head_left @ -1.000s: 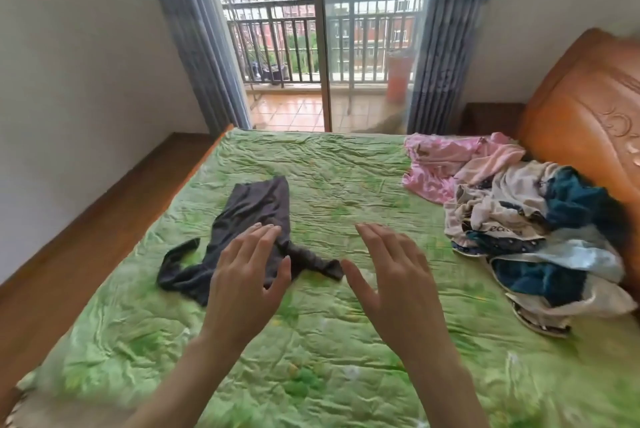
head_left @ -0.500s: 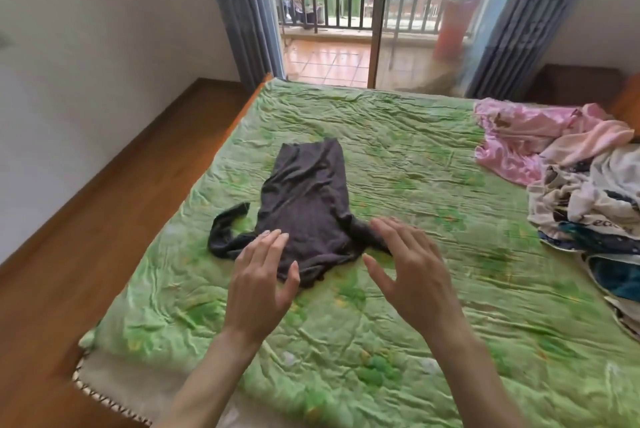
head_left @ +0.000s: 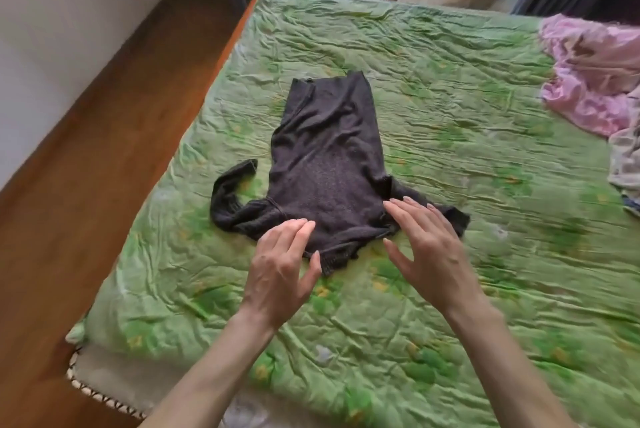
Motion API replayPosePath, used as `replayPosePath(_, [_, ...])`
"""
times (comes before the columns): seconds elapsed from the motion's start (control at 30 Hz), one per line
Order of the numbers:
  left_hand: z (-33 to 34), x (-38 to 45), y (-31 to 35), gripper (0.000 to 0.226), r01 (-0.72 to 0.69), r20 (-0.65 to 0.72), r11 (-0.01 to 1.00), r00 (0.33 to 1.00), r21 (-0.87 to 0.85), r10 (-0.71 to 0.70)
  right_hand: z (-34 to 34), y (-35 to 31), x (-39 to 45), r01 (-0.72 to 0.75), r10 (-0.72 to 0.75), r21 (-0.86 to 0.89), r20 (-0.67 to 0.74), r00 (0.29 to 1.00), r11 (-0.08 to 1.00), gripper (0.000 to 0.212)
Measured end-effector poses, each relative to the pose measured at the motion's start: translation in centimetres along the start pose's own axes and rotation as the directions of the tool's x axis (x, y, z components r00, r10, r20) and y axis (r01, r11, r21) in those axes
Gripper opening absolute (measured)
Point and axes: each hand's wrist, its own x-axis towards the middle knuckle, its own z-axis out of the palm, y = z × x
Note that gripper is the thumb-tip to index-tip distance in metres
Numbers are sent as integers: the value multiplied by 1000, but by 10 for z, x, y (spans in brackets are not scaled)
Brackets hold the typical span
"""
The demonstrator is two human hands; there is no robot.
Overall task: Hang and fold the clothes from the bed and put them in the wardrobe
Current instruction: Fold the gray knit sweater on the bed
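Both hands have advanced to the dark grey knit long-sleeved top (head_left: pixel 325 164) on the green quilted bedspread (head_left: pixel 450 136); left hand (head_left: pixel 280 268) and right hand (head_left: pixel 429 251) are spread, empty.

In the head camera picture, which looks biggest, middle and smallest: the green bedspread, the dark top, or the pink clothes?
1. Green bedspread: by far the largest, it fills most of the picture.
2. Dark long-sleeved top: middle.
3. Pink clothes: smallest as seen, but the picture's right edge cuts them off, so their full size cannot be told.
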Motion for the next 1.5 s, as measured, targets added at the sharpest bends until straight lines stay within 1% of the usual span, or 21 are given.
replayPosePath(0.1, [48, -6, -31, 50, 36, 38, 999, 999, 5, -36, 56, 23, 12, 32, -30, -14, 87, 996, 999, 66])
replayPosePath(0.3, [139, -16, -85, 49, 86, 137, 996, 986, 36, -90, 159, 69, 19, 97, -87, -36, 204, 975, 995, 64])
replayPosePath(0.43, [198, -25, -118, 52, -4, 186, 998, 983, 58, -7, 219, 96, 19, 134, -117, -57, 240, 964, 989, 66])
replayPosePath(0.5, [222, -26, -132, 56, -43, 215, 996, 976, 79, 25, 246, 109, 21, 155, -128, -76, 281, 951, 985, 67])
replayPosePath(0.63, [259, -30, -154, 61, -33, 328, 987, 944, 156, -20, 291, 130, 30, 169, -103, -128, 409, 906, 977, 65])
replayPosePath(0.7, [273, -28, -160, 58, -29, 383, 981, 922, 194, -49, 307, 138, 33, 143, -73, -131, 435, 897, 981, 63])
replayPosePath(0.77, [283, -19, -161, 48, -64, 391, 963, 919, 261, -44, 319, 140, 36, 112, -49, -130, 416, 908, 985, 58])
replayPosePath(0.8, [286, -13, -159, 40, -72, 380, 953, 924, 294, -48, 324, 138, 39, 104, -41, -139, 397, 917, 985, 52])
replayPosePath(0.87, [288, -3, -155, 31, -29, 423, 950, 899, 310, -110, 329, 133, 44, 71, -2, -168, 380, 925, 983, 36])
replayPosePath(0.93, [284, 4, -154, 29, 34, 486, 949, 853, 313, -190, 325, 127, 46, 6, 56, -157, 390, 919, 988, 23])
replayPosePath(0.97, [277, 5, -152, 28, 40, 516, 949, 832, 313, -205, 319, 125, 45, -39, 90, -133, 397, 913, 990, 19])
replayPosePath(1.03, [255, 3, -150, 28, 10, 560, 957, 809, 289, -178, 299, 120, 40, -104, 135, -98, 418, 898, 990, 16])
replayPosePath(1.1, [229, -3, -146, 27, 17, 602, 971, 782, 238, -161, 273, 112, 32, -98, 130, -93, 460, 879, 991, 14])
replayPosePath(1.13, [215, -8, -144, 24, 55, 612, 979, 773, 196, -166, 257, 108, 29, -83, 112, -82, 477, 872, 993, 13])
replayPosePath(1.17, [202, -14, -140, 20, 132, 614, 983, 768, 129, -184, 240, 103, 24, -75, 94, -59, 495, 864, 995, 14])
replayPosePath(1.2, [188, -19, -135, 14, 238, 608, 970, 763, 47, -217, 220, 98, 19, -76, 77, -23, 514, 854, 997, 16])
replayPosePath(1.27, [156, -30, -121, 6, 451, 601, 887, 737, -96, -310, 182, 86, 6, -64, 29, 43, 564, 825, 997, 25])
replayPosePath(1.33, [124, -40, -104, 18, 572, 593, 793, 719, -209, -362, 147, 74, -11, -42, -16, 81, 608, 794, 996, 32])
replayPosePath(1.37, [107, -46, -94, 21, 604, 582, 753, 721, -260, -377, 132, 68, -22, -45, -24, 96, 613, 790, 994, 32])
replayPosePath(1.43, [72, -54, -74, 21, 629, 551, 697, 736, -343, -393, 103, 57, -45, -79, -8, 121, 593, 805, 989, 30])
replayPosePath(1.5, [37, -62, -54, 24, 611, 504, 685, 769, -398, -393, 76, 44, -71, -149, 38, 160, 549, 835, 976, 23])
